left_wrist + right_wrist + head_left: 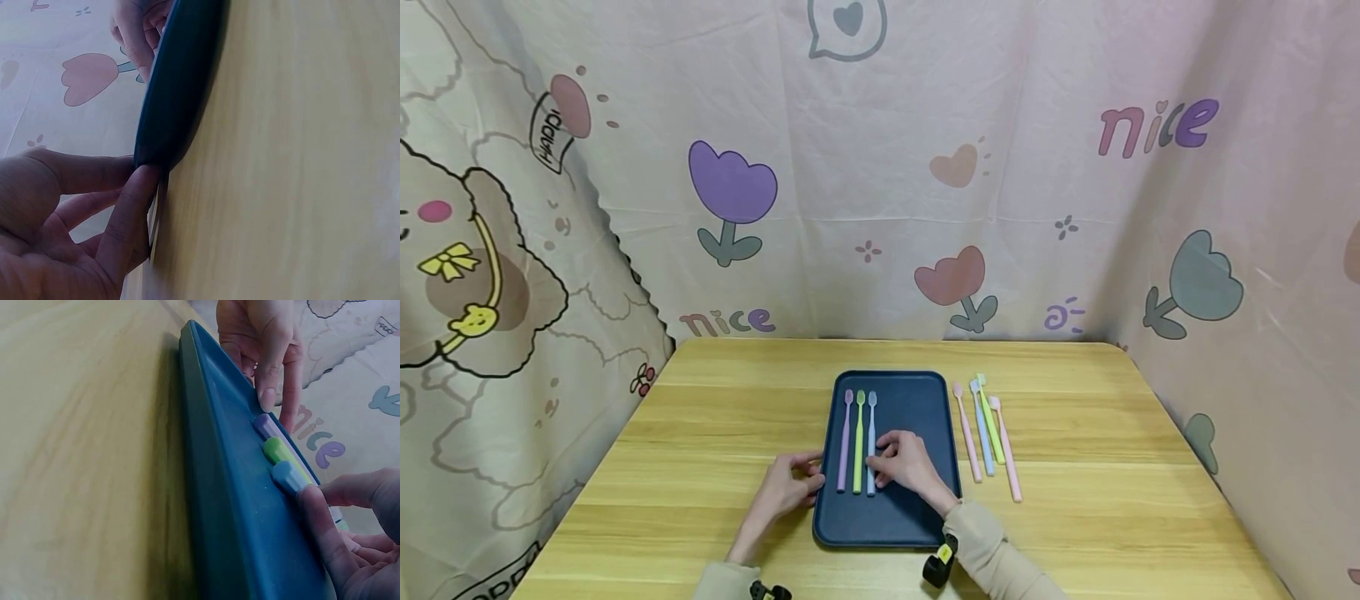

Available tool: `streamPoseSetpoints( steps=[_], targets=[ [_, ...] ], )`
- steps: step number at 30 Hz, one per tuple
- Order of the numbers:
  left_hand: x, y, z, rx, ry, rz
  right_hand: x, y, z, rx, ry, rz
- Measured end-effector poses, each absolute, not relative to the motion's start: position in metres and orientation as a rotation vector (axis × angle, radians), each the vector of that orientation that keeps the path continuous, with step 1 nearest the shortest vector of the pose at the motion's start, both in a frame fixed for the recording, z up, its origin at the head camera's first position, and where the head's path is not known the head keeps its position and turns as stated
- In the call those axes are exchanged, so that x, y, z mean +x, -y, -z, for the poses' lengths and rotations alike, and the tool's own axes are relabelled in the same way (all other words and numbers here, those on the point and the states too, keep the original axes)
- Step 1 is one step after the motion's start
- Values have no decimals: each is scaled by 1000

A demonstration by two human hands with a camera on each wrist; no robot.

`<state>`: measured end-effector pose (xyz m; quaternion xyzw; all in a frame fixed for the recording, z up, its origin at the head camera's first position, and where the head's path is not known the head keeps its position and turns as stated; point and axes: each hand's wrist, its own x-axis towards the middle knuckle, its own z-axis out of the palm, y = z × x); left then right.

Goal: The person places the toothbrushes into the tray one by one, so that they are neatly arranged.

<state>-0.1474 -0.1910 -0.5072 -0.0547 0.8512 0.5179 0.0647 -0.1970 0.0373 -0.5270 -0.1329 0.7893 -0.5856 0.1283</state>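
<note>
A dark blue tray [913, 521] lies on the table with a purple toothbrush [844, 446], a green toothbrush [859, 446] and a blue toothbrush [871, 433] side by side in its left half, heads toward the back. My right hand [910, 462] pinches the blue toothbrush by its handle between thumb and index finger, low over the tray. At the tray's left edge, my left hand [786, 487] holds the rim between thumb and fingers. The right wrist view shows the blue handle end [289, 475] by the right thumb [315, 512], beside the green and purple ends.
Right of the tray lie several more toothbrushes on the wooden table [700, 500]: a pink one [967, 433], a blue one [983, 433] against a green one [991, 421], and another pink one [1007, 450]. A printed curtain [850, 167] hangs behind and around the table.
</note>
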Motion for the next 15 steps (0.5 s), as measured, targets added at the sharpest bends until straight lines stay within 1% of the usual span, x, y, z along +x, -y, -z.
streamPoseSetpoints(
  steps=[15],
  targets=[
    [-147,192,508,-147,-2564,-1562,-197,-38,527,-407,-2286,1738]
  ],
)
